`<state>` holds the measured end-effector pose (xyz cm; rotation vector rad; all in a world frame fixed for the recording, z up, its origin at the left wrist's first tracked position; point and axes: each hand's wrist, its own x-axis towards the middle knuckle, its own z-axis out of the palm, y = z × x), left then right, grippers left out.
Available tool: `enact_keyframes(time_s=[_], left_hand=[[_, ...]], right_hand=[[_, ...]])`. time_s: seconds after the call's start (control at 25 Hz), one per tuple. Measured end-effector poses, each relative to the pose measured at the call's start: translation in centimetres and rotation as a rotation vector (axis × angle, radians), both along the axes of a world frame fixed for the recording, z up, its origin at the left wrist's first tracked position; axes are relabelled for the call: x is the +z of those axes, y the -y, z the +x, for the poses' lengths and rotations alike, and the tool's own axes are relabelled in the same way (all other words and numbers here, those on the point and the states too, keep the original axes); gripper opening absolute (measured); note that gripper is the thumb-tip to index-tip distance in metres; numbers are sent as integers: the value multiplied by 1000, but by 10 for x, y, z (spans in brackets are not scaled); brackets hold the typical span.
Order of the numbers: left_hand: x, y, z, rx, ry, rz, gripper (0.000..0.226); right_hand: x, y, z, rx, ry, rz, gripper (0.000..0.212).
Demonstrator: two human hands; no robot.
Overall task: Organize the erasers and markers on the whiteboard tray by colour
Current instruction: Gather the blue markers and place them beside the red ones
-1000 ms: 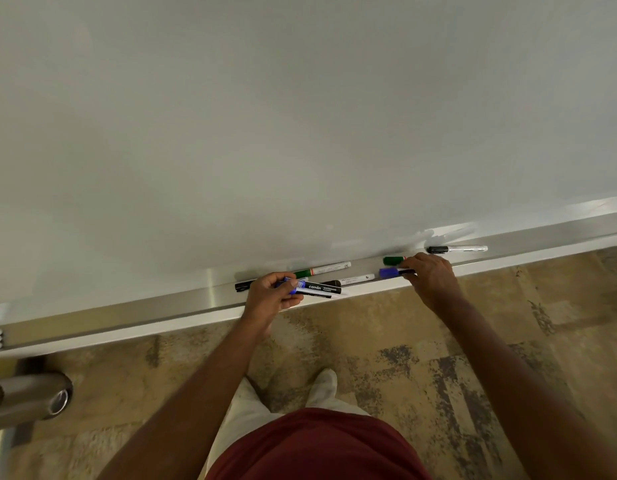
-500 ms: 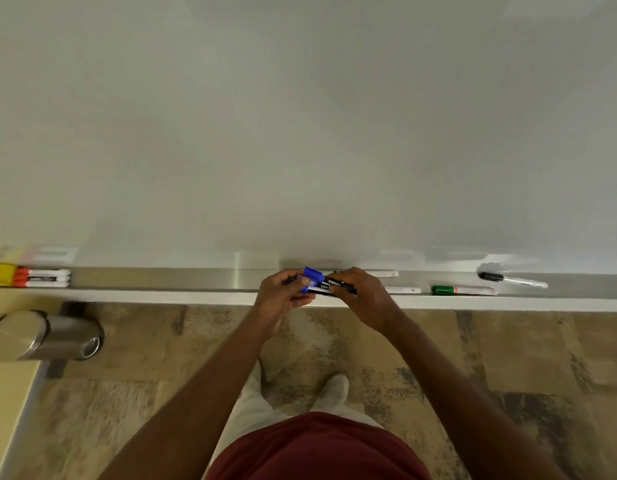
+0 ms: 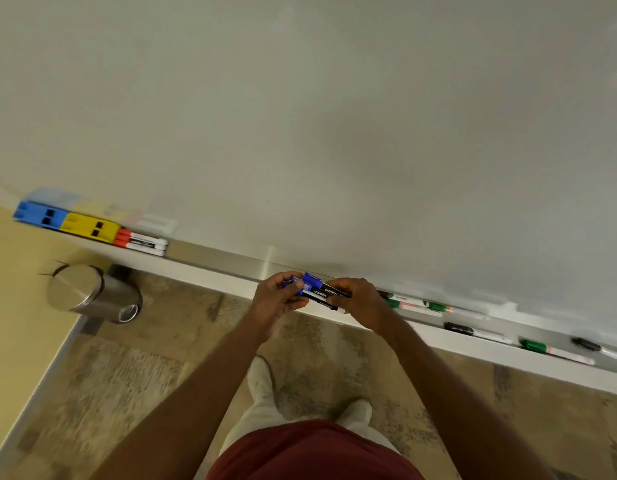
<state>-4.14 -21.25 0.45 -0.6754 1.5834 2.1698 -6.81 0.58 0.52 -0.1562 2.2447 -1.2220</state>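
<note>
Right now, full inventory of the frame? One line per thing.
whiteboard: 1, white, fills upper frame
tray: 1, silver, along the board's lower edge
blue eraser: 1, blue, tray far left
yellow eraser: 1, yellow, touching the blue one's right
red markers: 2 or 3, red caps, right of yellow eraser
blue markers: at least 2, blue caps, held between both hands
green markers: about 3, tray right
black markers: about 3, tray right
bin: 1, steel, floor left
left hand; right hand: gripping blue markers
</note>
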Motion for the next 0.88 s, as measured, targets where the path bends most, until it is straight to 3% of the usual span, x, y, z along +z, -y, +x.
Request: enact_keyframes(time_s=[0.2,0.52,0.6,0.72,0.8,0.88], left_hand=[[0,99,-9,95,-12,-28,21],[-11,224,-27,334,-44,-140,43],[-18,247,-32,318,-85,-388,43],[-29,276,-37,108,-163,-1047,41],[-36,288,-41,-52,-266,-1258,42],[-41,292,-44,-175,-314,-1326,43]], right_hand=[[-6,107,-25,58,72,-19,34],[-24,259,-61,13,-46,16,32],[-30,282,-66,-15,-81,49,31],[-39,302,-68,-20,-129,131,31],[-47,312,-67,-4,-165,199,31],[-53,322,-66,4,-193,233,32]])
